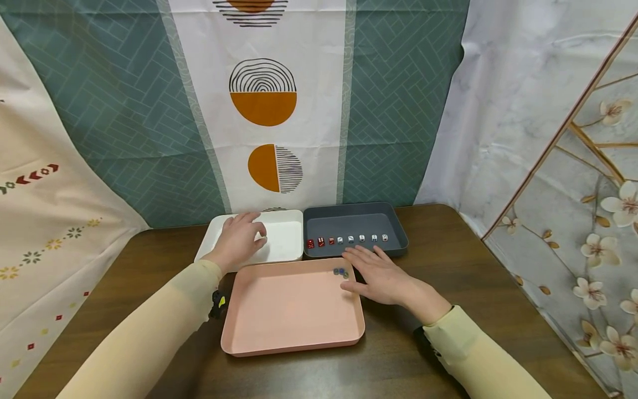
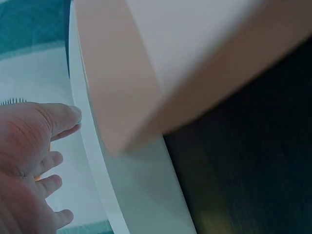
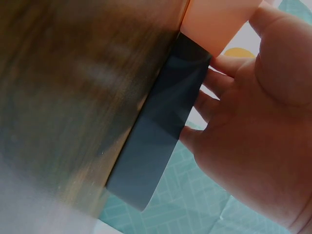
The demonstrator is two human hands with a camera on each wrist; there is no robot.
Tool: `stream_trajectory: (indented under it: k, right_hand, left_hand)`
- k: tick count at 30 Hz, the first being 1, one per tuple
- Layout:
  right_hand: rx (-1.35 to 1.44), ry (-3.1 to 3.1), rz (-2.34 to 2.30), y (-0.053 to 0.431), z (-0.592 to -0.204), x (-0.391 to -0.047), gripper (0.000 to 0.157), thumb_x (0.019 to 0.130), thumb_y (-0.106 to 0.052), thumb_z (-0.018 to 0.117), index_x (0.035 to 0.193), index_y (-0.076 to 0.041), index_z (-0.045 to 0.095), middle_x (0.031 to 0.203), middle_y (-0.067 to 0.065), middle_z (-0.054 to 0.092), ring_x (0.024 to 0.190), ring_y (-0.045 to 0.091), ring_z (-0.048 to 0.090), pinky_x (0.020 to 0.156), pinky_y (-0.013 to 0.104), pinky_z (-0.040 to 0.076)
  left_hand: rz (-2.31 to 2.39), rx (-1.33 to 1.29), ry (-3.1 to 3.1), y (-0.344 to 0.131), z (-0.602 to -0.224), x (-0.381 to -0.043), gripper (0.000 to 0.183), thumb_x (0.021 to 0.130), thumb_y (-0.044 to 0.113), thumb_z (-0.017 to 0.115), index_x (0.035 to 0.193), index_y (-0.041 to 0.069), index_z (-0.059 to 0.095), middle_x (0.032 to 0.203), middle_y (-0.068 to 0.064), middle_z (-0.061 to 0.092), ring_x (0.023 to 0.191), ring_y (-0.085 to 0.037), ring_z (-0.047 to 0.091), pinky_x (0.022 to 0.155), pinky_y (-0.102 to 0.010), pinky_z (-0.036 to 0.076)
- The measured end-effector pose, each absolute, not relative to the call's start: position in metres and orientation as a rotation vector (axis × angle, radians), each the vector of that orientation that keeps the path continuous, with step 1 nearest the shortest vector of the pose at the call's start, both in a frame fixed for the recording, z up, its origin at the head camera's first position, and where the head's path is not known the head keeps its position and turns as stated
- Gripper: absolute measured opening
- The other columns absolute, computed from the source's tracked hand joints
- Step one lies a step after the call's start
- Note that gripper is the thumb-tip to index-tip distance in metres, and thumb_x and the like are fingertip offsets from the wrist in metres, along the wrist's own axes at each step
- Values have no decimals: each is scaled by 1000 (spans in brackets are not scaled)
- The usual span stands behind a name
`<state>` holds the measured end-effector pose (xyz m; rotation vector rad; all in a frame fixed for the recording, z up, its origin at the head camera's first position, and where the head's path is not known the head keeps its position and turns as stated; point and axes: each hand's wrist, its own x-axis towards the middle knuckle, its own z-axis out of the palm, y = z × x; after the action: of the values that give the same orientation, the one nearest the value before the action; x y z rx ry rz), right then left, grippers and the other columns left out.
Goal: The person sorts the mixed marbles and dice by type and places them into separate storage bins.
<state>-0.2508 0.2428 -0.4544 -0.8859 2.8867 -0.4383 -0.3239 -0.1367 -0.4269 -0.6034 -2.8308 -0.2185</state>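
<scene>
My left hand is over the white tray, its fingers loosely bent with nothing visible between them. In the left wrist view its thumb and index fingertip lie close together above the tray's rim. My right hand, fingers extended, hovers by the right corner of the pink tray and the front edge of the dark grey tray. A row of red dice and white dice lies in the dark tray. Some small bluish, see-through pieces sit in the pink tray's far right corner.
All three trays stand together on a brown wooden table, white and dark ones behind the pink. A patterned cloth hangs behind the table. Floral cloth borders the right side, and a cream cloth borders the left.
</scene>
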Motion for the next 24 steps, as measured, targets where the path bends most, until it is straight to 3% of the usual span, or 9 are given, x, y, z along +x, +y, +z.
stream_trajectory:
  k: [24]
  right_hand:
    - [-876,2883,-453,242,-453,-250,84,109,-61,62,172,-9,39,178,12,35,167,37,24,133,65,8]
  left_hand:
    - [-177,-397,-2955,-170,-444,-344,6,101,9,74,100,7,80,157,-30,57,151,-56,40,117,-84,26]
